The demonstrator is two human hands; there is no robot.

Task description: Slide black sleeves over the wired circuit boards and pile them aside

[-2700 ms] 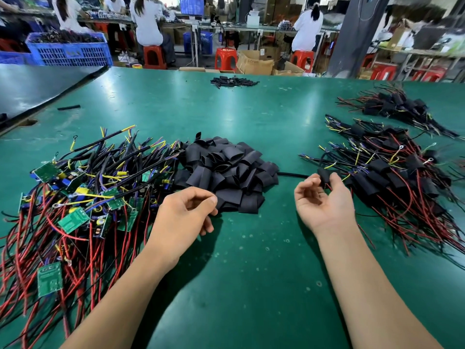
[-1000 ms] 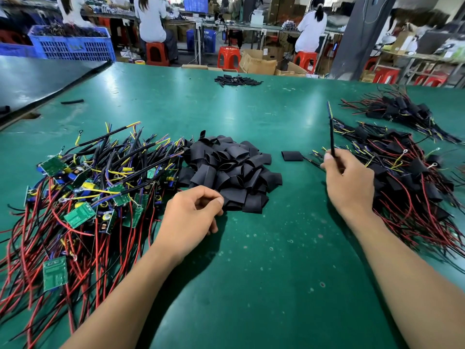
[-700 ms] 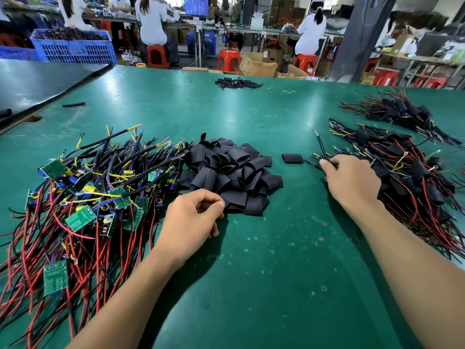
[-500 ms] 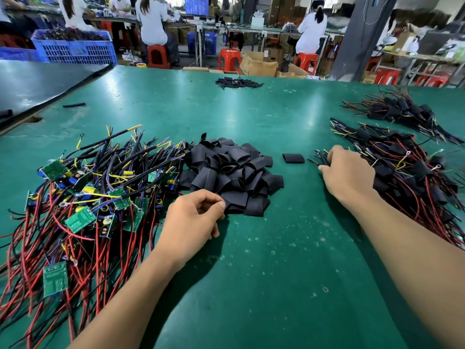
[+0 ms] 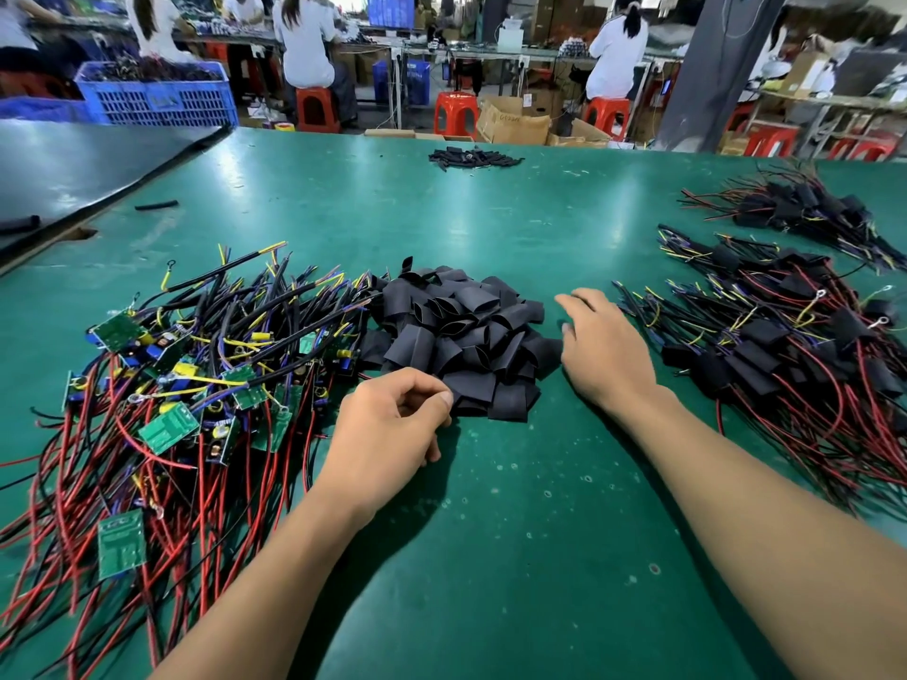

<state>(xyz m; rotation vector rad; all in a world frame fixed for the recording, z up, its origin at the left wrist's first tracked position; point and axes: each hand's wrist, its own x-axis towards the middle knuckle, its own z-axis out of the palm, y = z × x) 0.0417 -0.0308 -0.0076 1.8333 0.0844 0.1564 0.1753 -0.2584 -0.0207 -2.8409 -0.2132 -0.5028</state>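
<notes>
- The left hand (image 5: pixel 392 434) rests on the green table (image 5: pixel 491 581) with its back up. Its arm comes in from the bottom.
- Its fingers curl in loosely, and the thumb tip meets the first finger. I can see nothing held in it.
- The heap of black sleeves (image 5: pixel 461 336) starts right at that thumb tip and spreads away from it.
- The right hand (image 5: pixel 603 350) lies palm down. Its arm stretches long from the bottom right corner.
- Its fingers (image 5: pixel 572 300) are nearly straight and spread a little, pointing away and to the left. It grips nothing.
- The thumb side of this hand touches the right edge of the sleeves.
- The boards (image 5: pixel 167 429) are green, with red, black and yellow wires. They lie bare in a big messy heap just left of the left hand.
- The done pile (image 5: pixel 785 346), boards with sleeves on, lies just right of the right hand.
- A far pile (image 5: pixel 805 208) of the same kind lies past the right hand and more to the right.
- A small black heap (image 5: pixel 473 157) lies far ahead of both hands, near the table's far edge.
- Past the table there is a blue crate (image 5: pixel 157 98), and people (image 5: pixel 306 46) in white sit on red stools (image 5: pixel 456 112).
</notes>
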